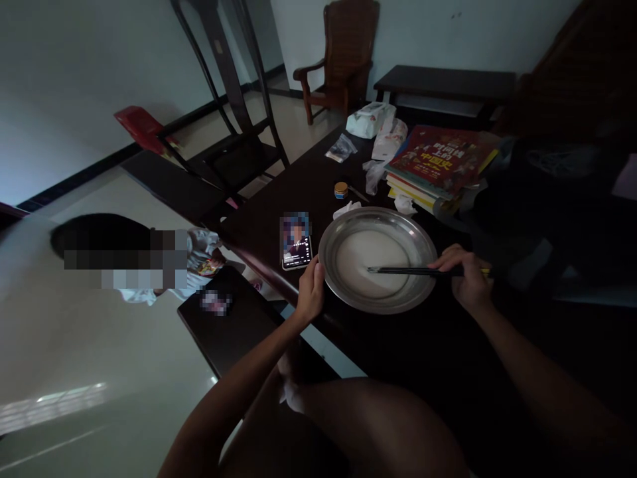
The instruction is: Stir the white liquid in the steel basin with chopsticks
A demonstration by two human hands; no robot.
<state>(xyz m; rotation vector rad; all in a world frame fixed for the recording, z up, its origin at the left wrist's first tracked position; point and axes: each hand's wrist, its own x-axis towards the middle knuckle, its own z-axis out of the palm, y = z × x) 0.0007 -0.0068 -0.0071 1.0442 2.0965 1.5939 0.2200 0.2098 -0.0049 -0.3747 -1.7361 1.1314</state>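
A wide metal basin [326,265] stands on the dark table, with a smooth whitish mixture inside. At its left rim, my left hand [311,292] is closed on the edge, thumb along the outside. My right hand [468,275] is wrapped round a pair of dark chopsticks [415,271] over the basin's right rim. Their pale tips reach the surface of the whitish mixture near its middle. Whether the mixture is a thin batter or something else, I cannot tell. Just left of the basin lies a phone [296,249] with its screen lit.
Behind the basin are a small jar [341,190], crumpled tissue [347,209], plastic bags [371,119] and a stack of books [438,159]. A person [144,259] is at the left beside a dark bench [233,325]. Wooden chairs [343,60] stand farther back.
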